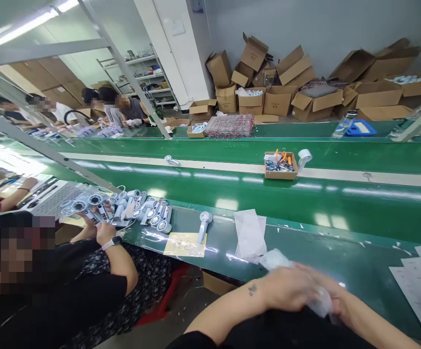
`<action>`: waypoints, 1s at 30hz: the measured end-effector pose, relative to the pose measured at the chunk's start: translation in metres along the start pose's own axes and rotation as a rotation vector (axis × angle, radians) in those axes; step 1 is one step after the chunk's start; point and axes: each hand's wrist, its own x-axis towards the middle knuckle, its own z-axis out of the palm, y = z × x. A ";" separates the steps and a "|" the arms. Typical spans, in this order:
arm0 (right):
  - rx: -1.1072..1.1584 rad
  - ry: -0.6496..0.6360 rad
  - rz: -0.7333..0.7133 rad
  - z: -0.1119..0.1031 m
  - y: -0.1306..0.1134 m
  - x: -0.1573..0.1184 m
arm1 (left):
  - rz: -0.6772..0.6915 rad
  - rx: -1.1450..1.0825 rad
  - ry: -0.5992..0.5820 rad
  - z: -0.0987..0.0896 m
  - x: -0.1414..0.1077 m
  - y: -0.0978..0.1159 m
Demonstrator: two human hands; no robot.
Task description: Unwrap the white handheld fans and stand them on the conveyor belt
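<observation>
My left hand [290, 288] is at the front edge of the green bench, its fingers curled over a crumpled bundle of translucent plastic wrap [320, 303]. From the other side my right hand [329, 288] closes on the same bundle, partly hidden behind the left. Both hands are smeared by motion, and I cannot see whether anything is inside the wrap. Another end of the wrap [275, 259] sticks out past my left hand. Beyond it lies a flat white translucent sheet [250, 235]. Farther left, a small white handheld fan [204, 225] rests partly on a yellow paper [183, 245] with handwriting.
At left, a co-worker's hands [103, 228] hold handheld fans beside a pile of them [152, 211]. White printed sheets [419, 276] lie at right. Across the green belt [196, 186] stands a small carton of tools [281, 174]. A metal post [50, 150] slants at left.
</observation>
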 end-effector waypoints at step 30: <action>0.380 0.213 -0.022 0.003 0.012 0.048 | -0.736 0.340 -0.053 -0.011 -0.075 -0.157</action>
